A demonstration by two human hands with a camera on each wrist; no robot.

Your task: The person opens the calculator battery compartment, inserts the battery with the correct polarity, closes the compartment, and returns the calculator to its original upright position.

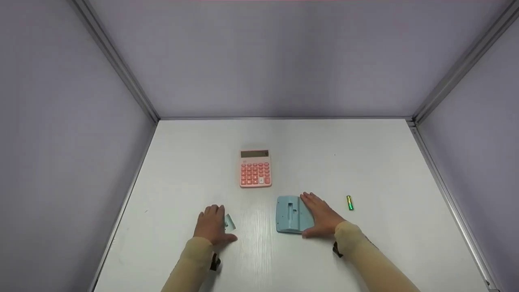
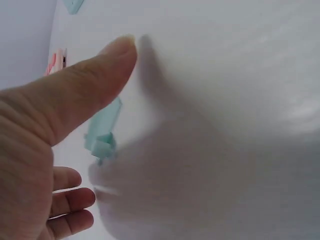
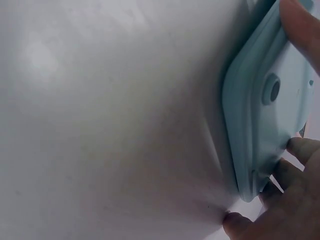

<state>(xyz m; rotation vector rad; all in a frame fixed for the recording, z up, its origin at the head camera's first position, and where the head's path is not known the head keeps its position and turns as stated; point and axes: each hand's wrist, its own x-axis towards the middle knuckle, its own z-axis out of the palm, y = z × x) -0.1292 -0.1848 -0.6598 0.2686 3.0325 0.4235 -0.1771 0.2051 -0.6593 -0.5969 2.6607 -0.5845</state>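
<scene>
A light blue calculator lies face down on the table, its narrow battery slot uncovered. My right hand holds it by the right side, the thumb at the near edge and the fingers at the far edge. In the right wrist view the calculator shows a round foot on its back. Left of it, my left hand hovers beside a small light blue battery cover, thumb spread and fingers loosely bent. The left wrist view shows this cover partly behind the thumb, with nothing gripped.
A green and gold battery lies to the right of my right hand. Farther back, a pink calculator lies face up. The white table is bounded by grey panels at the back and both sides.
</scene>
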